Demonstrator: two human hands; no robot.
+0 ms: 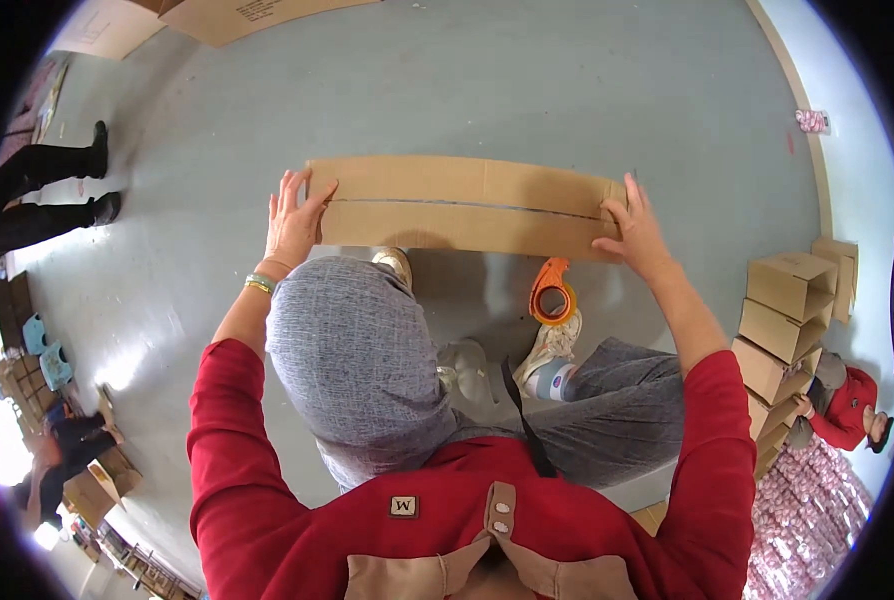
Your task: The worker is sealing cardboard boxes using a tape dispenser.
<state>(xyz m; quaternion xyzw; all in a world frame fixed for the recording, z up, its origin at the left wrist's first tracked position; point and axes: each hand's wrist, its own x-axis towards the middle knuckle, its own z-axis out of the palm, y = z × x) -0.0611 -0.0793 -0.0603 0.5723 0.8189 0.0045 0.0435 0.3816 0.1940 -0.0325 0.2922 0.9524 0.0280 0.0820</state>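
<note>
One long brown cardboard box (pixel 464 204) lies on the grey floor (pixel 527 90) ahead of the person's knees, its long axis running left to right and its two top flaps meeting in a lengthwise seam. The left hand (pixel 294 222) presses flat on its left end, fingers spread; the right hand (pixel 633 233) presses on its right end, fingers spread. One orange tape dispenser (pixel 553 291) sits just below the box. About five plain brown cartons (pixel 785 318) are stacked at the right.
</note>
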